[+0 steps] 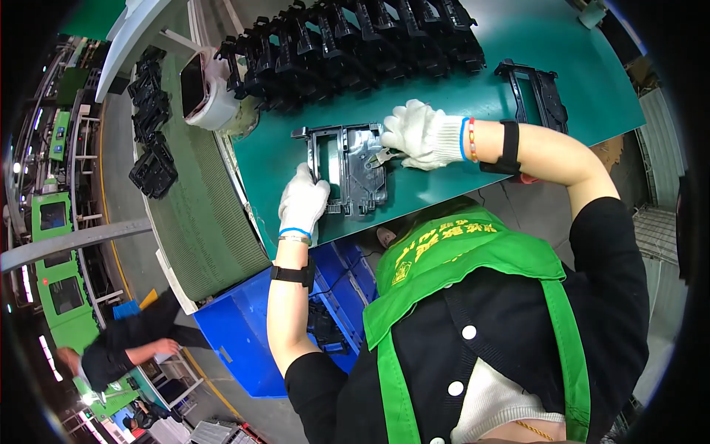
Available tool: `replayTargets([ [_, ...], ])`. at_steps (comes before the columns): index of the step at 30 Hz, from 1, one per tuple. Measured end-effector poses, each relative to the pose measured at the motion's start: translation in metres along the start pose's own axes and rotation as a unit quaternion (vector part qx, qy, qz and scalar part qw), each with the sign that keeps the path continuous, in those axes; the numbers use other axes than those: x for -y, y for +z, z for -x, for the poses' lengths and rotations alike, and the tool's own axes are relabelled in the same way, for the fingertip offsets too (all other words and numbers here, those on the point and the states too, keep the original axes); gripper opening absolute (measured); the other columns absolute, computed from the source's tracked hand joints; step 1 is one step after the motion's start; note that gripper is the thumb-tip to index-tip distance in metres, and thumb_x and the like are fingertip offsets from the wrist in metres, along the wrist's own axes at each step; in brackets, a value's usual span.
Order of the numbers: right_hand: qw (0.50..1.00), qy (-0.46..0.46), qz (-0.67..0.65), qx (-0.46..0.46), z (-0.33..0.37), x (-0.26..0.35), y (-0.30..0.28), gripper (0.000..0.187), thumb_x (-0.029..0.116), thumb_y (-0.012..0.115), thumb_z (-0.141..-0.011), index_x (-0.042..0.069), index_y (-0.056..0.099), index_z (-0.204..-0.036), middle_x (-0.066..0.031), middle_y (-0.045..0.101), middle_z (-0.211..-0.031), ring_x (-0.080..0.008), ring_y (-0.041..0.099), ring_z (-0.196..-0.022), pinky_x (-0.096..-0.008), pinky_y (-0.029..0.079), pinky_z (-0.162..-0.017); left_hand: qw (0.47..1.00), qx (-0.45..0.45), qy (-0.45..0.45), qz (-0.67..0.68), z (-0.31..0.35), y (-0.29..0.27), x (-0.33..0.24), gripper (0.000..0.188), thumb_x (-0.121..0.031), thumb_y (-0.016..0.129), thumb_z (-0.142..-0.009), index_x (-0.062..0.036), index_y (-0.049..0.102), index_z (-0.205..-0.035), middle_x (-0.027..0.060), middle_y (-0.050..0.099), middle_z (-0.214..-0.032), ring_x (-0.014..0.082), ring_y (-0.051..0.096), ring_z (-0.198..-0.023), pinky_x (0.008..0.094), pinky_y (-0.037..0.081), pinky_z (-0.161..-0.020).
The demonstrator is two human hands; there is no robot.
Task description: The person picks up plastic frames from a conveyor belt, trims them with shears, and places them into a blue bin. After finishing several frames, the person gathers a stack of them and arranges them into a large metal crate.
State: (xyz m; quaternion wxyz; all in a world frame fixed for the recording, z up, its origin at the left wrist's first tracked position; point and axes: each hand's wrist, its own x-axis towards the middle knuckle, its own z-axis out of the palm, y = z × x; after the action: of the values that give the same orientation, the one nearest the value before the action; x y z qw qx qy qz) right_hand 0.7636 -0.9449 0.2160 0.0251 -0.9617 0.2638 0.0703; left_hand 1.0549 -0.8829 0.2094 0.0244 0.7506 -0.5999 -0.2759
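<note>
A black moulded plastic frame [364,181] with a long rectangular opening lies on the green tabletop [436,191] in front of me. My left hand [304,198], in a white knitted glove, grips its left edge near the lower corner. At the frame's upper right is my right hand [425,136], gloved the same way, its fingers curled around a small metal-tipped tool [382,157]. The tool's tip meets the frame's right side; most of the tool is hidden in the glove, so its exact kind does not show.
Several similar black parts [355,44] stand in a row at the back. Another frame [536,96] lies at the right. Left of the table, a green conveyor belt [200,214] carries black parts [153,166]. A blue bin [248,333] stands below; a person [126,348] is far left.
</note>
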Motion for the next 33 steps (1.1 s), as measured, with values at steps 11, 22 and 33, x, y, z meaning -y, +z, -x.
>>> replayTargets([
  [11,0.981,0.065,-0.148,0.11,-0.021,-0.002,-0.022,0.032,0.027,0.064,-0.093,0.008,0.064,-0.119,-0.0222,0.07,-0.095,-0.042,0.069,-0.088,-0.0526,0.055,-0.077,0.998,-0.057,0.029,0.016,-0.017,0.005,0.024,0.031,-0.024,0.064,-0.082,-0.0065,0.066,-0.108,0.0195,0.073,-0.096,0.0368,0.071,-0.093,0.0439,0.054,-0.084],
  [22,0.933,0.172,-0.238,-0.21,0.025,0.025,-0.053,0.038,0.025,0.067,-0.094,0.004,0.055,-0.123,-0.0229,0.061,-0.104,-0.0449,0.062,-0.098,-0.049,0.051,-0.084,0.791,0.08,0.114,0.596,0.039,-0.024,0.031,0.052,-0.021,0.07,-0.087,-0.0013,0.058,-0.133,0.004,0.069,-0.088,0.0132,0.065,-0.073,0.0301,0.05,-0.064],
  [33,0.935,0.165,-0.226,-0.217,-0.041,0.04,-0.057,0.04,0.029,0.072,-0.09,0.005,0.061,-0.12,-0.0178,0.06,-0.109,-0.0395,0.061,-0.102,-0.0483,0.051,-0.088,0.98,-0.144,0.055,0.126,0.053,-0.033,-0.018,0.069,-0.039,0.058,-0.092,-0.0115,0.045,-0.154,0.0212,0.074,-0.09,0.0413,0.072,-0.084,0.0509,0.056,-0.079],
])
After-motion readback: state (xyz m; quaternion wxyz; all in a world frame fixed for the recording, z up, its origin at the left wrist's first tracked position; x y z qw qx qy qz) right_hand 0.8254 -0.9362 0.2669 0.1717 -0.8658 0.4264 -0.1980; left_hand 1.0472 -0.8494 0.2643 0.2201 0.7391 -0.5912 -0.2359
